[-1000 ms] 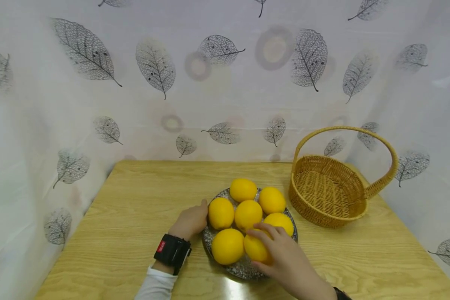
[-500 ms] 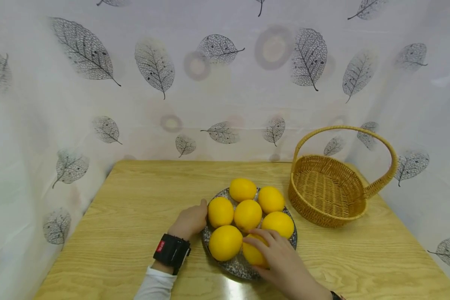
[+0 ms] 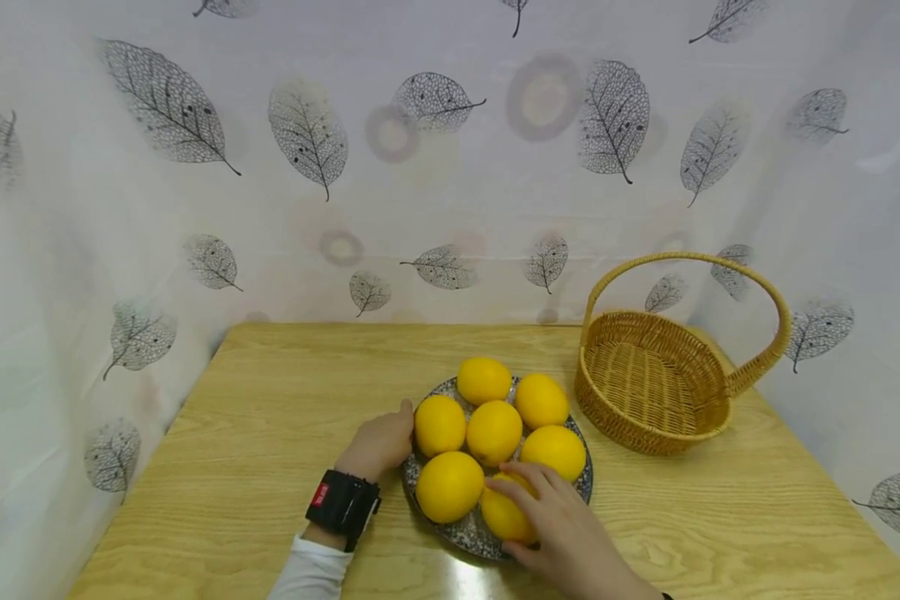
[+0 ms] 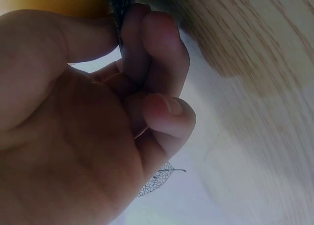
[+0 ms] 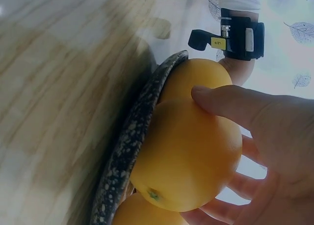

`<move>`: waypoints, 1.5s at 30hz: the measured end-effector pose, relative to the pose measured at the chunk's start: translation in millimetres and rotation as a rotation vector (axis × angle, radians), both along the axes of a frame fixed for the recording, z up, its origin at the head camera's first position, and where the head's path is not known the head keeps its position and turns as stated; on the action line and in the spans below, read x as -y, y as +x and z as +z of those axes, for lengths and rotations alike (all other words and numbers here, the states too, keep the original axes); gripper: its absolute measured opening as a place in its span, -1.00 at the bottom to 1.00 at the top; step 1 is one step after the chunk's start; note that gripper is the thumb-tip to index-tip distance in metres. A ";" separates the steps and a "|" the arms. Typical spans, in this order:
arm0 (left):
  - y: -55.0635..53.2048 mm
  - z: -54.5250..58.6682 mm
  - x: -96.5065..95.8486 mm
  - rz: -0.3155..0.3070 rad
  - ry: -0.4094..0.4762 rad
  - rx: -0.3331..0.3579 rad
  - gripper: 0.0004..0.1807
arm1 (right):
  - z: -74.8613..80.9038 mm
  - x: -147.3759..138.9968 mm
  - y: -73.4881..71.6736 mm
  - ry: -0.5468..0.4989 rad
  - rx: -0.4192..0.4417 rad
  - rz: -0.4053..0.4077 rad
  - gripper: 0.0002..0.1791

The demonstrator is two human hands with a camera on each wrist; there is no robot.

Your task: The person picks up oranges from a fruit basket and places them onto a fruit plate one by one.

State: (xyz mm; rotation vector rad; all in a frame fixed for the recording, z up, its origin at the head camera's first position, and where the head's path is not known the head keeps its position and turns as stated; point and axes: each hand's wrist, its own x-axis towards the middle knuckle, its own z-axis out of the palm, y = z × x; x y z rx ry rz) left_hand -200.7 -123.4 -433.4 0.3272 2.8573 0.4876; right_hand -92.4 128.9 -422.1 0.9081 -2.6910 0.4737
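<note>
On the table lies a dark speckled plate [image 3: 474,537] bearing several yellow citrus fruits. The left hand [image 3: 378,442] pinches the plate's left rim between thumb and curled fingers; the left wrist view shows the rim [image 4: 117,14] caught there. At the plate's near right, the right hand [image 3: 558,525] grips a yellow citrus fruit [image 3: 506,510], partly covered by its fingers in the head view. Thumb and fingers span that same fruit [image 5: 189,156] in the right wrist view, where a small green stem end shows. Another fruit [image 3: 450,487] sits just left of it.
Right of the plate stands an empty wicker basket [image 3: 648,387] with a tall arched handle [image 3: 682,256]. The wooden table [image 3: 270,392] meets a leaf-printed curtain [image 3: 450,192] at its back and sides.
The right hand and the fruit in its grip have shifted slightly left and toward the near rim; the fruit left of it has moved slightly left and back. The left hand stays at the rim.
</note>
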 end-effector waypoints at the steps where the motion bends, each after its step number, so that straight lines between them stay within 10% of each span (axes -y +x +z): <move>1: 1.0 0.1 -0.5 0.001 -0.001 0.003 -0.37 | -0.8 -0.5 1.2 0.000 -0.005 0.001 -0.20; 31: 21.8 10.8 10.6 0.017 -0.038 -0.067 -0.63 | -13.1 -7.2 20.6 -0.146 0.082 -0.146 -0.16; 45: 47.1 55.4 -0.4 0.058 -0.019 -0.533 -0.77 | 24.2 -5.5 4.0 -0.233 -0.008 -0.274 -0.42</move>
